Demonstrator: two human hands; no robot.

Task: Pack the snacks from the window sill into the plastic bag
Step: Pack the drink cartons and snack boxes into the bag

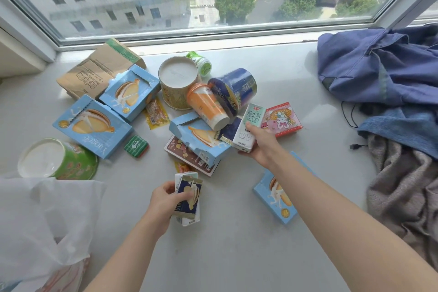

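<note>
Snacks lie scattered over the grey window sill (237,244). My right hand (260,147) grips a white milk carton (248,125) with green lettering at the pile's right side. Closer to me, my left hand (166,199) holds a small milk carton together with a dark blue snack packet (188,197). The white plastic bag (40,220) sits at the lower left, its mouth loosely open. In the pile are light blue biscuit boxes (92,125), an orange cup (206,106), a dark blue cup (234,87), a beige tub (176,85) and a pink box (282,118).
A green tub (59,159) lies on its side above the bag. A brown paper bag (94,69) rests near the window frame. Blue clothing (379,66) and a grey cloth (403,192) with a black cable cover the right of the sill. Another blue box (277,199) lies under my right forearm.
</note>
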